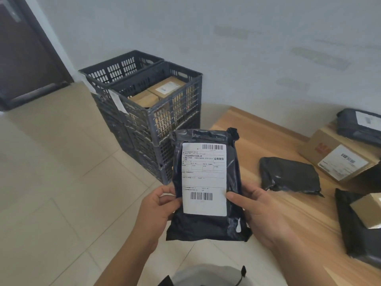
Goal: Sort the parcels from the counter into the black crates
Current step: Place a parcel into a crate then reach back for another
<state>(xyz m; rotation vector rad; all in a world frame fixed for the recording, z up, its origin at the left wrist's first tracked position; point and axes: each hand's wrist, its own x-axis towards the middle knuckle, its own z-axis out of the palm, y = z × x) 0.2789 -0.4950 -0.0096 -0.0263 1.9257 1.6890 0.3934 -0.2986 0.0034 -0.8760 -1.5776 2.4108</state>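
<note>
I hold a black plastic parcel (207, 226) with a white shipping label upright in front of me, label facing me. My left hand (156, 211) grips its left edge and my right hand (266, 217) grips its right edge, thumb on the label. Two black crates stand stacked on the floor to the left of the counter: the near crate (165, 112) holds cardboard boxes, while the far crate (115, 71) shows nothing inside from here. More parcels lie on the wooden counter (243, 145).
On the counter lie a crumpled black bag parcel (288, 174), a cardboard box (338, 155) with a black parcel (358, 124) on top, and another black bag (354, 221) at the right edge. A dark door (22, 58) is at far left. Beige tiled floor lies below.
</note>
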